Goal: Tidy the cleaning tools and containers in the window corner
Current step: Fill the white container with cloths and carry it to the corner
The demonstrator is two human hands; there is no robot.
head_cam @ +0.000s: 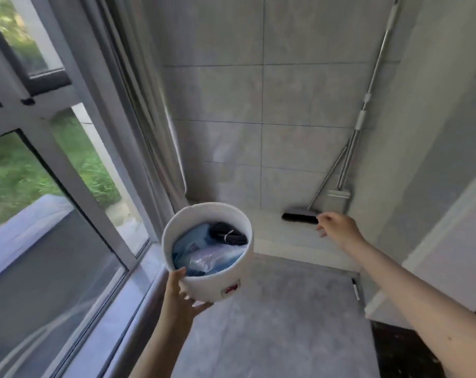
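Observation:
A white bucket (pixel 216 283) is held up in the air in front of the window corner. My left hand (pixel 181 294) grips it from below, thumb over the near rim. Inside lie a blue cloth (pixel 187 246), a clear plastic bag (pixel 207 259) and a coil of black cord (pixel 227 234). My right hand (pixel 338 227) is stretched forward, empty, fingers loosely bent, just right of a black broom head (pixel 299 216) on the low ledge. A mop (pixel 339 199) with a long metal handle leans against the tiled wall behind it.
A large window (pixel 54 186) with grey frames fills the left side, and a pale curtain (pixel 149 105) hangs in the corner. A raised tiled ledge (pixel 280 238) runs along the back wall. White cabinet panels (pixel 449 241) stand on the right. The floor (pixel 272 323) is grey.

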